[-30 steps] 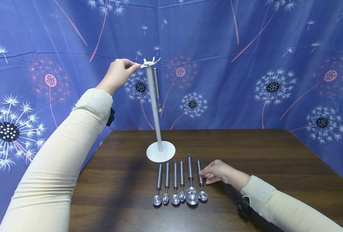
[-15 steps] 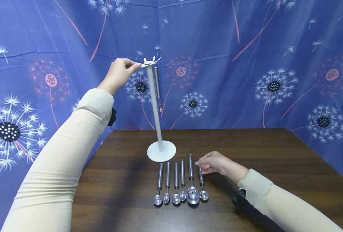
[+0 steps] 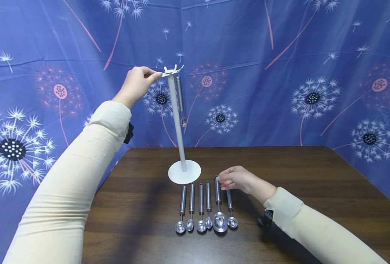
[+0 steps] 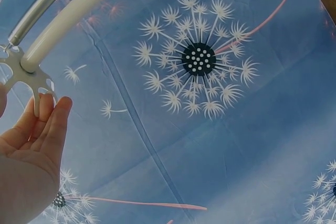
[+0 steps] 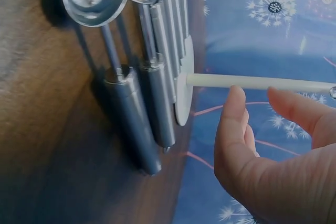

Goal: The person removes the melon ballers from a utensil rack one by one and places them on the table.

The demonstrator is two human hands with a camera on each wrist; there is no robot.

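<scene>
My left hand (image 3: 136, 85) pinches one prong of the white hook stand (image 3: 177, 124) at its top. In the left wrist view, the fingers (image 4: 59, 121) lie against a prong of the stand's star-shaped hook ring (image 4: 32, 81). From a far hook hangs a slim metal scoop (image 3: 180, 94). My right hand (image 3: 242, 179) hovers over the handle ends of the large scoop (image 3: 219, 222) and the rightmost scoop (image 3: 232, 222). In the right wrist view, its thumb and fingers stand apart with nothing between them, clear of the scoop handles (image 5: 131, 124).
Several metal scoops lie side by side on the brown wooden table (image 3: 287, 172), bowls toward me, just in front of the stand's round white base (image 3: 191, 176). A blue dandelion-print curtain (image 3: 257, 110) hangs behind the table.
My right hand has let go of the rightmost scoop's handle and moved up and left, over the handle ends. The left hand stays at the stand's top. The scoops have not moved.
</scene>
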